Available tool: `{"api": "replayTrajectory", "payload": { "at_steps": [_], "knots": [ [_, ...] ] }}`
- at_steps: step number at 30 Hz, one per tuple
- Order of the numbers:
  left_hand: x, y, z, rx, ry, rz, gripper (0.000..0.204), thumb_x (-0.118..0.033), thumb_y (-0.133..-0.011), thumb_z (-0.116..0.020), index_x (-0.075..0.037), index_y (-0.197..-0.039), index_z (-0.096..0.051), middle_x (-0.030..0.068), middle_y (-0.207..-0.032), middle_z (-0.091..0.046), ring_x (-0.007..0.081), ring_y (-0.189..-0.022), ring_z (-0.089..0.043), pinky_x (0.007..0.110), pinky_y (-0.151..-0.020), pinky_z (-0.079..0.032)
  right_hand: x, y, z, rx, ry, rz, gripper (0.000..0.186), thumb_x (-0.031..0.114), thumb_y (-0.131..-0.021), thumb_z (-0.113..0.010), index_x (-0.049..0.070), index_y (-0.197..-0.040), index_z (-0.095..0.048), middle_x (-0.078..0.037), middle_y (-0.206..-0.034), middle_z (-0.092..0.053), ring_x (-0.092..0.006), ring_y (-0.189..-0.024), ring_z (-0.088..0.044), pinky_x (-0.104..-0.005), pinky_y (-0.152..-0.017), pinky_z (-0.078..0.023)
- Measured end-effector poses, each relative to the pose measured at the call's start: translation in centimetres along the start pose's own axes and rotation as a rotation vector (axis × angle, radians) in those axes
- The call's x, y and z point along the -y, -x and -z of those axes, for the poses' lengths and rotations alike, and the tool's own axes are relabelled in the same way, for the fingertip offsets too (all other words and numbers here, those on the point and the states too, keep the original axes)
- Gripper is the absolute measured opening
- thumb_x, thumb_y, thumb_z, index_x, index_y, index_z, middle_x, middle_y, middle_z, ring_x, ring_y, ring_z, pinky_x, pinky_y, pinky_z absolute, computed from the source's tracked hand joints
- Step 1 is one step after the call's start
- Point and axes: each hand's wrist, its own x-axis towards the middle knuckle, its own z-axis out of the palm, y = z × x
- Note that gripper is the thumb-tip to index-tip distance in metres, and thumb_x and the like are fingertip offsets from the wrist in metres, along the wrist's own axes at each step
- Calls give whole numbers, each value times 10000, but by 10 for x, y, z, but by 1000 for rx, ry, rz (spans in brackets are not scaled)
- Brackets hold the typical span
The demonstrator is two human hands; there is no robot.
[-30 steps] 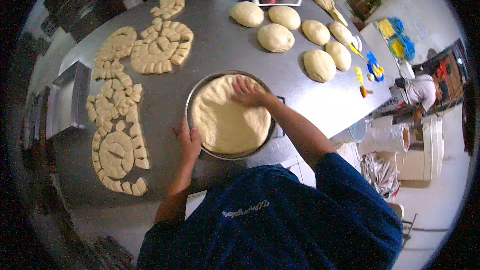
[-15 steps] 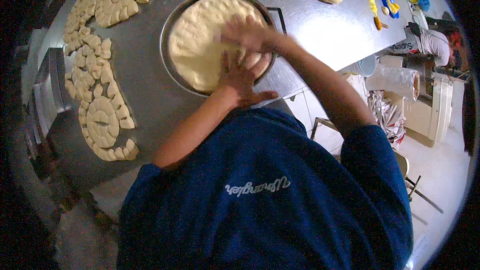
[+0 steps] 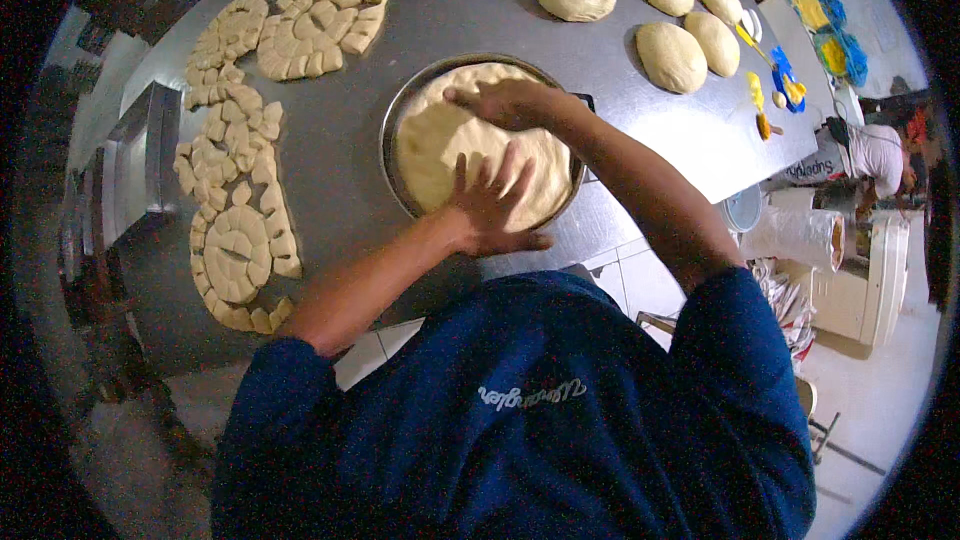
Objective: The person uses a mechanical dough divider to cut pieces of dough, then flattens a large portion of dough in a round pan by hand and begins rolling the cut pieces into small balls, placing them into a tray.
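A round metal pan (image 3: 390, 145) holds a flattened disc of pale dough (image 3: 430, 155) that fills most of it. My left hand (image 3: 485, 205) lies on the lower part of the dough with fingers spread and thumb out toward the pan's right rim. My right hand (image 3: 505, 103) rests on the upper part of the dough, its fingers reaching left and partly hidden by the back of the hand. Beside the pan on the left are cut, shaped dough pieces (image 3: 235, 250), and beyond it at the upper right sit several smooth dough balls (image 3: 668, 57).
Stacked rectangular metal trays (image 3: 140, 160) stand at the steel table's (image 3: 350, 140) left edge. Coloured tools (image 3: 785, 80) lie near the right edge. Past it are a bucket (image 3: 742, 208), a white container (image 3: 870, 280) and another person (image 3: 870, 155), bent over.
My left hand has left the pan's side and moved onto the dough with fingers spread. My right hand stays on the upper dough, shifted leftward across it. The head view has shifted between frames.
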Motion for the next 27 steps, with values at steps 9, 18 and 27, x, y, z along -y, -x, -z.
{"api": "replayTrajectory", "payload": {
  "at_steps": [9, 18, 27],
  "knots": [
    [-28, 12, -104, -205, 322, -5, 1345, -1022, -704, -402, -128, -1669, -120, 230, -1721, -2, 476, -1573, 38, 770, -1154, 39, 98, 19, -85, -22, 240, -49, 763, 788, -967, -329, 411, -1627, -256, -98, -1743, 23, -634, -1503, 13, -783, -1161, -142],
    [-29, 32, -65, -250, 31, 7, 1196, -949, -745, -488, -156, -1623, -316, 223, -1702, -165, 473, -1501, -277, 755, -1157, -109, 51, -62, -83, -90, 577, -17, 857, 694, -1017, -366, 55, -1588, -340, -224, -1659, -244, -489, -1479, -334, -689, -1149, -305],
    [134, 92, -87, -1312, 252, 639, 569, -509, -1014, -537, -123, -1428, -588, 114, -1648, -353, 448, -1432, -386, 619, -1219, -186, 41, 21, -46, -31, 507, -160, 766, 717, -893, -567, 46, -1229, -716, -173, -1287, -697, -379, -1236, -635, -529, -1037, -498]
  ]
}}
